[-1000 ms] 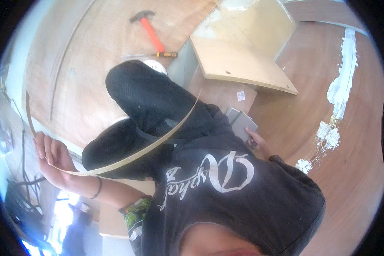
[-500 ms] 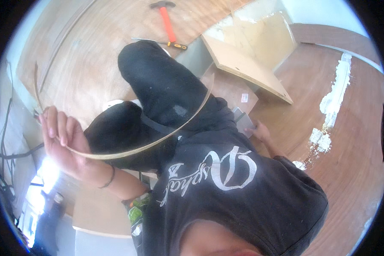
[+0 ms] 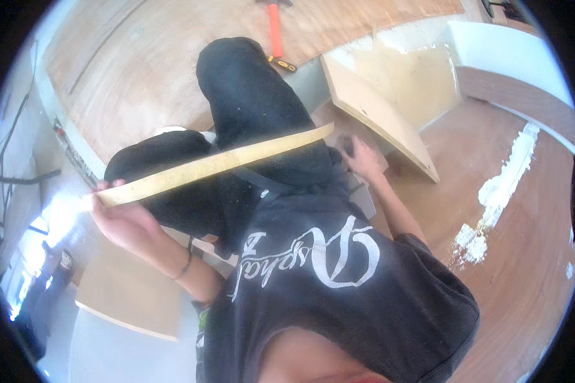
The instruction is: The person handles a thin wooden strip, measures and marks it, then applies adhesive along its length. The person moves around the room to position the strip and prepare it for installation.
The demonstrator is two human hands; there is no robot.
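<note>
Strip: formerly deeply bowed, now nearly straight, broad face showing. Right hand: formerly at the grey block, now beyond it, near the strip's free end. Hammer: head now cropped by the view's upper edge.

One left hand and one right hand make two hands, and there is one long strip, one hammer and one yellow-and-black handle
</note>
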